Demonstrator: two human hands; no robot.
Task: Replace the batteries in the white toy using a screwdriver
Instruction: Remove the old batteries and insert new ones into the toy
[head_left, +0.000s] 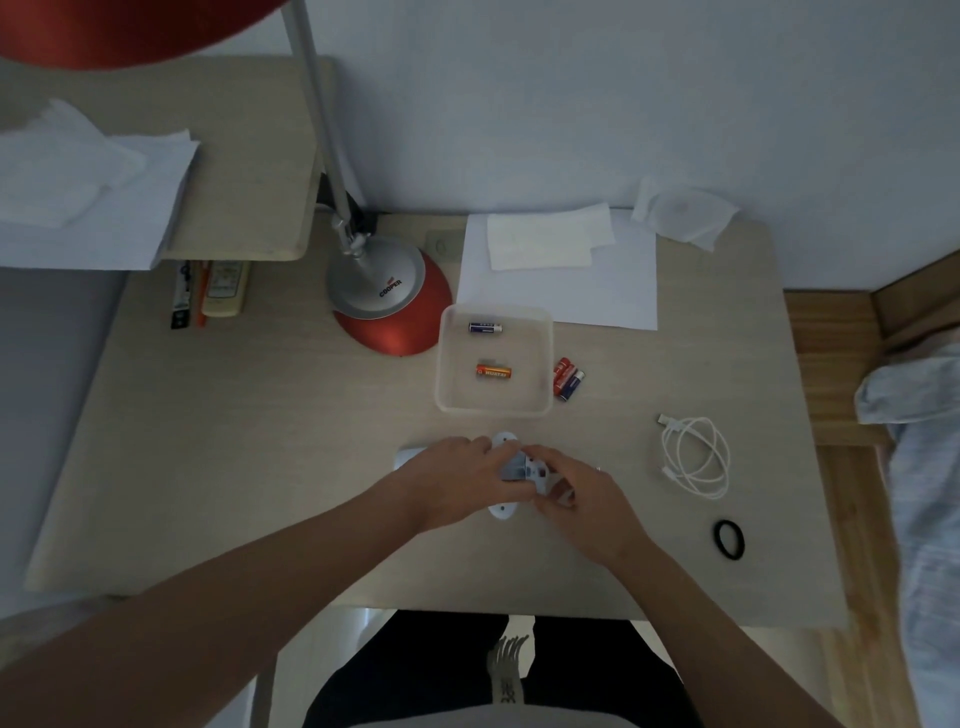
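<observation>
The white toy (503, 512) lies on the worktop (260, 467); the left hand (457, 478) grips it, but for the right hand (582, 493) I cannot tell. It looks light, stiff and smooth, best held by its sides.

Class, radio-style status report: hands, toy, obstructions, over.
Left hand, right hand grip white toy on desk. Two batteries in tray, loose cells beside it. Nothing obstructing.

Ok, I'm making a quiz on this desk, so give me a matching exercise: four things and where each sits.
Things: 1 orange battery; 2 red batteries; 3 white toy; 4 black hair tie.
Places: A held by the left hand and right hand; B inside the clear tray; C just right of the tray; D near the right edge of the desk.
Pairs: 1-B, 2-C, 3-A, 4-D.
</observation>
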